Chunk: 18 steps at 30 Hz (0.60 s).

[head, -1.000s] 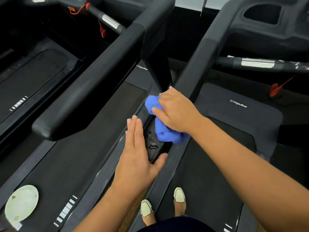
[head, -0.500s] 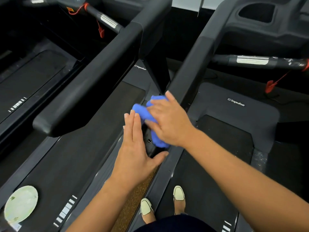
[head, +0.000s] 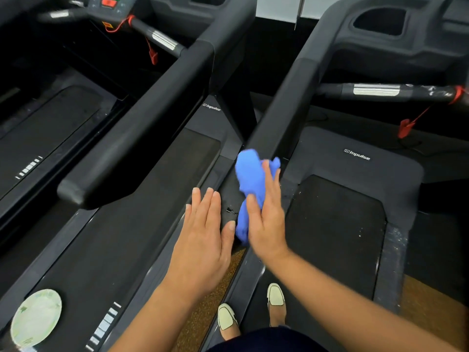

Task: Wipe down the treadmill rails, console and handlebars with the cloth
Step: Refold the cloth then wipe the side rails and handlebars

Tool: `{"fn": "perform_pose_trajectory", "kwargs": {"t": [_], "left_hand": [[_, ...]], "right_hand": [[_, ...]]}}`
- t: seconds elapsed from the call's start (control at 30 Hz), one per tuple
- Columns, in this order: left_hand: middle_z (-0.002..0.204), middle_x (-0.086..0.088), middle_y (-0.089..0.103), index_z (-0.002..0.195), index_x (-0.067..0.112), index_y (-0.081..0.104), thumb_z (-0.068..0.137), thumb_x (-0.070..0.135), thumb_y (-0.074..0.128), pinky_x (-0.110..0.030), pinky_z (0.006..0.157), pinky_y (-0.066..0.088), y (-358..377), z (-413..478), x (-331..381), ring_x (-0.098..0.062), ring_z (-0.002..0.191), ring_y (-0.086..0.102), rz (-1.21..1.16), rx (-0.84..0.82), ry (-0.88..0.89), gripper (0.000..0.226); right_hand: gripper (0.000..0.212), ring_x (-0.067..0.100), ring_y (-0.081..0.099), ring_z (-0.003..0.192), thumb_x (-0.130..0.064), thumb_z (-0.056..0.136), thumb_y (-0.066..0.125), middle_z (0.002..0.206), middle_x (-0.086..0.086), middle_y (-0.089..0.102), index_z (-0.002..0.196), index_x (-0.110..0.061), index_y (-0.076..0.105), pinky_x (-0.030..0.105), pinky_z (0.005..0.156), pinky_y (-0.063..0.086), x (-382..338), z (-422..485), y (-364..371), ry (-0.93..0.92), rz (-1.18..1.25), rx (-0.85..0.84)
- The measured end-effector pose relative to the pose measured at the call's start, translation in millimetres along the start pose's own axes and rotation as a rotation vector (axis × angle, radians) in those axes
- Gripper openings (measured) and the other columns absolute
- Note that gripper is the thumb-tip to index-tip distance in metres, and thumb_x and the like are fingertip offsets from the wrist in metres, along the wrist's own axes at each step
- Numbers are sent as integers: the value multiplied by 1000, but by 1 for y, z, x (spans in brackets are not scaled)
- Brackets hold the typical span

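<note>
Your right grip (head: 266, 219), fingers straight, is pressing the blue cloth (head: 247, 174) onto the side rail (head: 229, 189); your left grip (head: 203, 237) is lying flat, fingers extended, alongside.

The brand word "impulse" stands in white letters on the right treadmill's motor cover (head: 355, 163) and once more, smaller, on the left treadmill's motor cover (head: 210, 118).

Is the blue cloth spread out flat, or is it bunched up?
Bunched up: the blue cloth forms a lumpy, elongated wad under the right hand, not a flat sheet. Blur hides its finer folds.
</note>
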<state>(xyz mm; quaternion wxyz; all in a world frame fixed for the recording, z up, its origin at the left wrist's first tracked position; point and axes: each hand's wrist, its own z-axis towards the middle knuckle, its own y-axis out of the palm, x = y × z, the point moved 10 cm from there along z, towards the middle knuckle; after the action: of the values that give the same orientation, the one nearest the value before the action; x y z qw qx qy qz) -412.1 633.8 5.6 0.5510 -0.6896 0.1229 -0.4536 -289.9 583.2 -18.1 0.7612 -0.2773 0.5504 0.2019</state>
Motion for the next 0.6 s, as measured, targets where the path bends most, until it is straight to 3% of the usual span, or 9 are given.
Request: {"fn": "perform_pose_trajectory", "kwargs": {"t": [0.1,0.17,0.27,0.37,0.5,0.6], "left_hand": [[156,6,9,150,8,17,93,52,17,-22,114,-7,-1,1,-1,-3,142,-16,-31,5,5,72],[158,2,12,150,9,17,93,52,18,-20,113,-8,-3,1,1,-4,143,-16,-17,13,15,71],[158,1,12,150,10,16,95,48,22,-16,112,-11,-4,1,3,-3,142,-16,-28,14,21,67],[157,-2,15,149,7,18,96,43,23,-12,111,-11,-5,3,3,-3,142,-14,-75,19,46,64],[156,-4,18,148,5,22,95,38,25,-12,111,-7,-6,3,3,-5,142,-11,-99,30,57,62],[157,-4,18,148,5,21,99,35,27,-19,114,-2,-8,3,4,-4,141,-12,-102,29,62,57]], "right_hand": [[53,16,9,147,-32,96,36,156,-20,14,142,-50,17,37,119,14,-4,-3,2,-55,39,-1],[50,21,26,142,-46,92,33,153,-2,33,140,-53,22,39,116,22,20,22,-9,157,16,129],[59,21,55,114,-54,91,33,125,11,58,138,-20,41,40,102,41,55,30,-15,513,79,247],[34,13,56,106,-38,100,35,113,0,61,119,-15,52,27,94,40,44,-5,-4,565,161,266],[30,10,59,102,-45,97,36,107,1,62,109,-22,51,27,92,45,34,-60,21,542,229,172],[17,8,59,89,-35,101,37,95,-4,60,94,-28,51,26,87,46,40,-38,14,560,241,227]]}}
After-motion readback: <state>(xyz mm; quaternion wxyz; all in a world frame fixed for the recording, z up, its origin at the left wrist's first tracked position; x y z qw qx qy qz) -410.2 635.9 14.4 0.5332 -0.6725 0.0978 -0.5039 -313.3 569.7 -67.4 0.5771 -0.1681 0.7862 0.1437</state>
